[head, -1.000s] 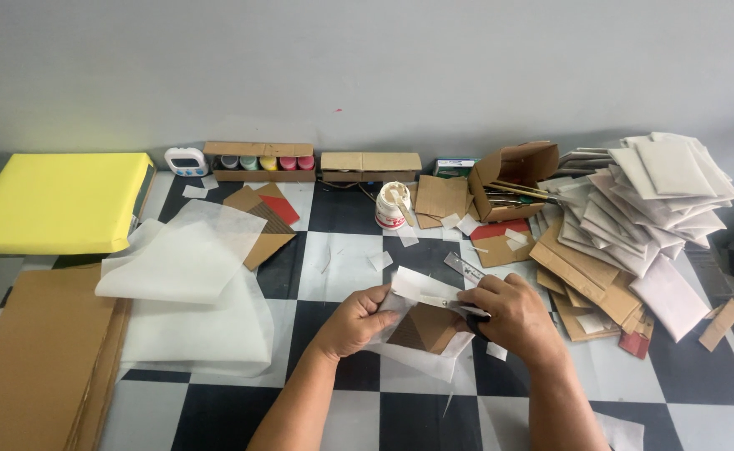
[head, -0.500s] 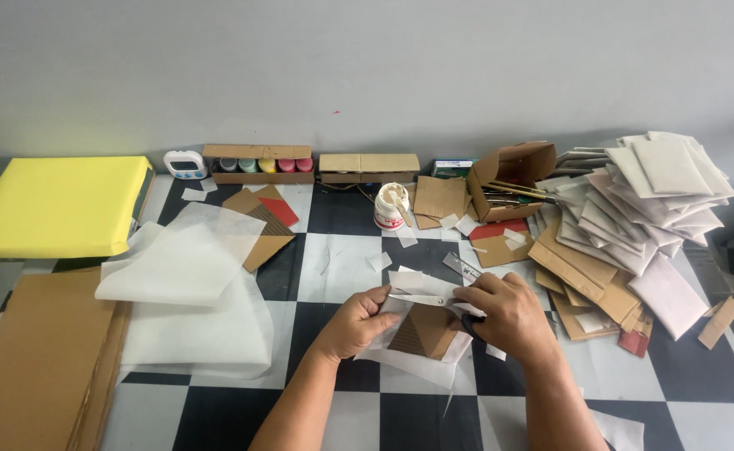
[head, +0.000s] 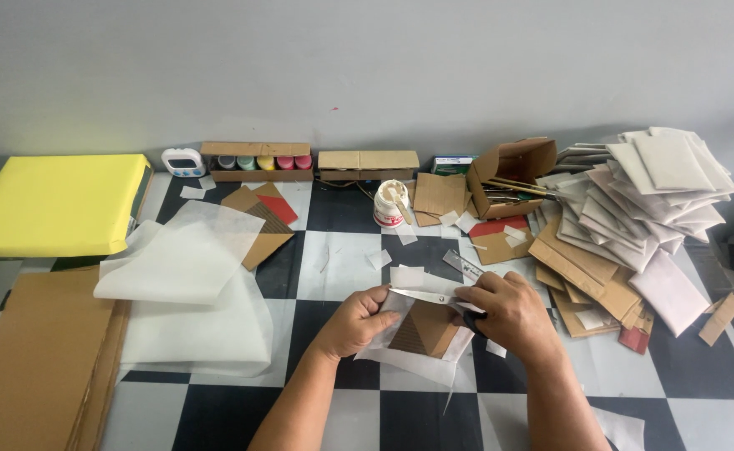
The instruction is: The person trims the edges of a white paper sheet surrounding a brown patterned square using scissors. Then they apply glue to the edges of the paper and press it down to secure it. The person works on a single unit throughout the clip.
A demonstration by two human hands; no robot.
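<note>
The hands are brought together near the front edge of the checkered worktop [head: 342, 250]. The left hand [head: 357, 321] is closed on the edge of a translucent white sheet [head: 413, 361] wrapped about a brown cardboard piece [head: 421, 330]. The right hand [head: 509, 313] is closed around scissors [head: 434, 297], whose blades seem slightly parted over the sheet, though this is hard to tell. A glue pot [head: 391, 203] is set toward the back edge, and a stack of envelopes [head: 634, 200] is piled at the right edge.
</note>
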